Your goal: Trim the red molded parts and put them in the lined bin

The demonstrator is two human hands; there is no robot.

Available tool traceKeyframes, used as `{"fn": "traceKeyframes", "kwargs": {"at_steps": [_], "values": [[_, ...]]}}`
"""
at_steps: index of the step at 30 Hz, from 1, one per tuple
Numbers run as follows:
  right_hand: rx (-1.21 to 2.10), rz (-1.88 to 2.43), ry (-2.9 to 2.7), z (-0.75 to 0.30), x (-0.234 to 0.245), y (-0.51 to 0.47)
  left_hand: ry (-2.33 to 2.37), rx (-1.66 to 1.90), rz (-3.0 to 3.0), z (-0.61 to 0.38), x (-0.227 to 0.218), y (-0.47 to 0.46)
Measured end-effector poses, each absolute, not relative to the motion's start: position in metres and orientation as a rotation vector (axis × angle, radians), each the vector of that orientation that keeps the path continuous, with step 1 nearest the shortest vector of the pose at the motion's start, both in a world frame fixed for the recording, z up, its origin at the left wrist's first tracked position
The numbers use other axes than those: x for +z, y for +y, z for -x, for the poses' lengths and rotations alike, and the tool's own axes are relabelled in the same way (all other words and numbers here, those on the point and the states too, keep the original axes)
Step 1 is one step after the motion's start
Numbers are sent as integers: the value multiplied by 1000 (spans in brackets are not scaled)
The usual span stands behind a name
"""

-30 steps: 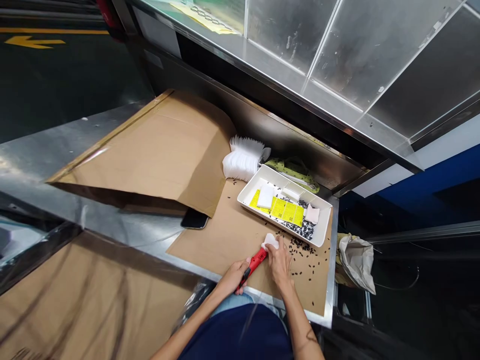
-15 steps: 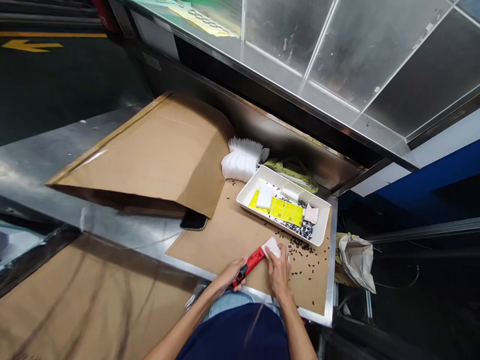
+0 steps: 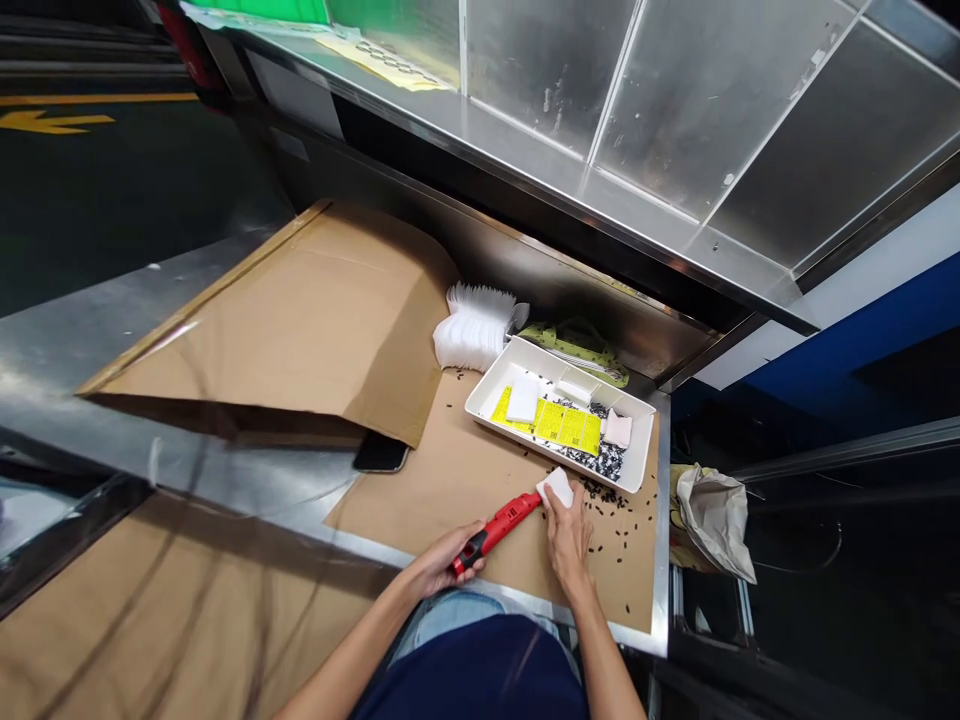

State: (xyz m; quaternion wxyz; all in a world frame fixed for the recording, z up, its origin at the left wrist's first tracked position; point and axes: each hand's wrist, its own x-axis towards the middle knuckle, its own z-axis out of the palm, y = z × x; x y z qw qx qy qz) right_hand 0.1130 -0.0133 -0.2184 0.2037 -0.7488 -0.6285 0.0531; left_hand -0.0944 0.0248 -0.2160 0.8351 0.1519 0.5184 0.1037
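Observation:
My left hand (image 3: 444,560) grips the handle of a red and black handheld tool (image 3: 495,535), which lies almost flat above a brown kraft cardboard sheet (image 3: 450,480). My right hand (image 3: 568,540) pinches a small white piece (image 3: 557,487) against the tool's front end. Its fingers hide part of that piece. Small black bits (image 3: 622,525) lie scattered on the cardboard to the right of my right hand. Just beyond it stands a white plastic tray (image 3: 559,365) holding yellow printed cards, white pieces and more black bits.
A stack of white fringed pieces (image 3: 472,330) stands at the left of the tray. A black phone (image 3: 381,452) lies partly under a large folded cardboard sheet (image 3: 262,330) on the steel counter (image 3: 187,440). A crumpled paper bag (image 3: 716,520) sits beyond the counter's right edge.
The whole view has drifted, shifting the tray slightly left and down. The red tool now lies flatter, and the white piece has moved right with its tip, still in my right hand.

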Motion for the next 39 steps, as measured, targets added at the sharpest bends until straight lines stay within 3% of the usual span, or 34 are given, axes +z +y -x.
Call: {"fn": "traceKeyframes", "kwargs": {"at_steps": [12,24,32,39], "values": [[150,2077,-1747,-103,-223,-11,772,56,194,120,-217,56],[111,2027,-1807,-88,-219,-13,546,80,316,125,-227,55],[147,2034,-1823,-88,-208,-7,620,72,190,125,-230,57],[397,2223,-1812,-90,-187,-10,911,80,-133,114,-229,48]]}}
